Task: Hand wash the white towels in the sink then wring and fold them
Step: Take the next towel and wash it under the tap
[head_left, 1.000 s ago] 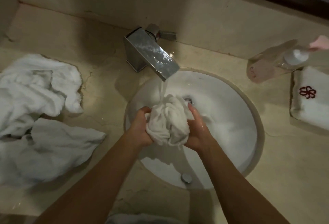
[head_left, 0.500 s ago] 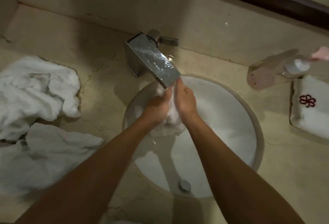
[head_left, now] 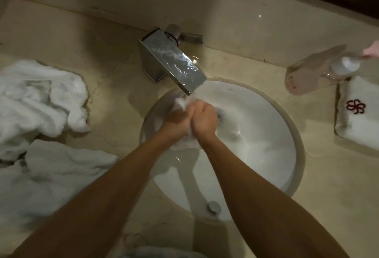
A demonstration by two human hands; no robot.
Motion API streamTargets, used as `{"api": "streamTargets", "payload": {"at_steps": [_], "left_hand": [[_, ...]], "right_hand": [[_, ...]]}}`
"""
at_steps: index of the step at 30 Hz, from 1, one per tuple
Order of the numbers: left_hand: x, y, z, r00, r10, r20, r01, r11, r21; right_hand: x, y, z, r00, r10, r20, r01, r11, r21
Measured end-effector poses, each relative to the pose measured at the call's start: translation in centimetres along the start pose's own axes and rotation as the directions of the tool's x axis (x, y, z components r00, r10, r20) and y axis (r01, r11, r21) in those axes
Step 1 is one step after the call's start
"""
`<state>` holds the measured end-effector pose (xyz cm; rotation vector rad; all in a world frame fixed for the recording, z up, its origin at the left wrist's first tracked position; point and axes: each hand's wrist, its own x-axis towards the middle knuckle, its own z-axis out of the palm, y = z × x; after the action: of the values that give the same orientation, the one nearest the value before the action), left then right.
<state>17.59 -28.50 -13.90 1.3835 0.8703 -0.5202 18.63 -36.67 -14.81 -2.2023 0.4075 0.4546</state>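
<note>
A small wet white towel (head_left: 181,102) is bunched up under the chrome faucet (head_left: 174,61), inside the round white sink (head_left: 266,155). My left hand (head_left: 178,119) and my right hand (head_left: 205,118) are pressed together around it, fingers curled, squeezing the cloth between them. Most of the towel is hidden by my hands; a tuft shows above them and a fold hangs below my wrists. Both hands are blurred with motion.
Crumpled white towels (head_left: 41,114) lie heaped on the beige counter at the left. At the right sits a folded white towel with a red flower emblem (head_left: 356,114), and behind it a clear bottle (head_left: 320,71) lying on its side. A drain plug knob (head_left: 214,207) is at the sink's near rim.
My hands moved from holding the bunched towel apart in mid-basin to pressing together around it right under the spout. They have since slid slightly nearer to me.
</note>
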Motion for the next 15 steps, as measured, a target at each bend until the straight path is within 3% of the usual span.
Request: {"api": "streamTargets", "payload": {"at_steps": [1,4,5,8,10,12,13,15], "left_hand": [[-0.2,0.0,0.1,0.999,-0.014,-0.040,0.014,1.000,0.016],[0.3,0.3,-0.3,0.995,-0.045,0.088,0.055,0.992,-0.114],[-0.1,0.3,-0.5,0.992,-0.070,0.105,0.085,0.986,-0.147],[-1.0,-0.5,0.3,1.000,-0.002,0.003,0.002,1.000,0.014],[-0.9,0.0,0.1,1.000,-0.029,-0.007,0.029,0.999,-0.013],[0.3,0.1,-0.1,0.997,-0.076,-0.028,0.070,0.982,-0.175],[0.4,-0.3,0.1,0.996,-0.083,-0.026,0.077,0.982,-0.171],[-0.9,-1.3,1.5,0.999,-0.049,0.000,0.049,0.999,-0.008]], "right_hand": [[0.3,0.1,0.2,0.999,0.046,0.000,-0.046,0.999,-0.004],[-1.8,-1.0,0.7,0.971,-0.069,0.227,0.074,0.997,-0.013],[-2.2,-1.3,0.5,0.971,-0.079,0.224,0.072,0.997,0.037],[-0.3,-2.1,-0.3,0.996,0.062,0.060,-0.064,0.997,0.034],[0.0,-2.3,-0.2,0.985,0.121,0.121,-0.130,0.989,0.075],[-1.0,-2.1,0.1,0.963,0.137,0.233,-0.176,0.972,0.154],[-1.2,-1.4,0.3,0.956,0.158,0.245,-0.206,0.961,0.183],[-0.6,0.0,-0.1,0.964,0.233,0.125,-0.246,0.964,0.098]]}}
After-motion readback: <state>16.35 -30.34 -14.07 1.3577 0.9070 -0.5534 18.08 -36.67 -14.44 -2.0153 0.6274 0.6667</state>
